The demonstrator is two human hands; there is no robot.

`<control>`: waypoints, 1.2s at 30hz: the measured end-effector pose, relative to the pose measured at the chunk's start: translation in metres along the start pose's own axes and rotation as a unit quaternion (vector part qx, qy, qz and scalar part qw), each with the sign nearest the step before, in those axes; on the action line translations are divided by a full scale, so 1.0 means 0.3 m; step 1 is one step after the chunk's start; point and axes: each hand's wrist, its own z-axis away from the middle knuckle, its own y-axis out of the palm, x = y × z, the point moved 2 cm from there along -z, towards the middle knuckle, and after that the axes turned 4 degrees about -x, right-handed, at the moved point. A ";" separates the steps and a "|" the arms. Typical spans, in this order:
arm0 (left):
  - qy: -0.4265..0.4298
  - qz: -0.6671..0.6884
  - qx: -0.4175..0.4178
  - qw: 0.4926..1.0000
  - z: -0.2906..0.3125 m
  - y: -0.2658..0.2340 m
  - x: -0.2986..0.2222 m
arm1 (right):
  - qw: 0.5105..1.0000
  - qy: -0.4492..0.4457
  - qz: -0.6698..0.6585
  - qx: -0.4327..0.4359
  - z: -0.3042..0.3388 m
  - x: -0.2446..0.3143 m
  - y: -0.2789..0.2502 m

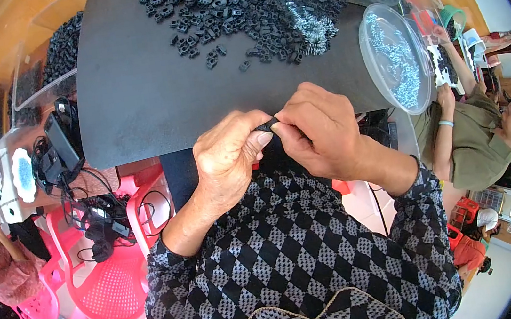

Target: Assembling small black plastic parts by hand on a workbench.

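Just above the near edge of a black table mat (pixel 132 105), my two hands meet over one small black plastic part (pixel 268 125). My left hand (pixel 225 149) pinches it between thumb and forefinger. From the other side my right hand (pixel 322 128) grips the same part, its fingers curled in; whatever else sits in these fingertips is hidden. Farther back on the mat lies a big heap of small black plastic parts (pixel 216 10). Against its right side rests a pile of small shiny metal pieces (pixel 314 29).
A round clear tub (pixel 370 57) of similar metal pieces stands at the right. Clear bins (pixel 58 79) of black parts line the left, beside a black device (pixel 62 140) with cables. Pink chairs (pixel 108 288) stand lower left. A co-worker (pixel 475 137) sits at the right.
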 end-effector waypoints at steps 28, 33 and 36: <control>0.219 -0.173 -0.064 0.958 -0.031 -0.015 -0.010 | 0.745 0.514 -0.410 0.116 0.010 -0.039 -0.011; 0.238 -0.157 -0.079 0.955 -0.033 -0.013 -0.008 | 0.697 0.516 -0.476 0.145 0.005 -0.046 -0.001; 0.222 -0.150 -0.069 0.961 -0.030 -0.010 -0.016 | 0.668 0.509 -0.523 0.147 0.005 -0.052 0.010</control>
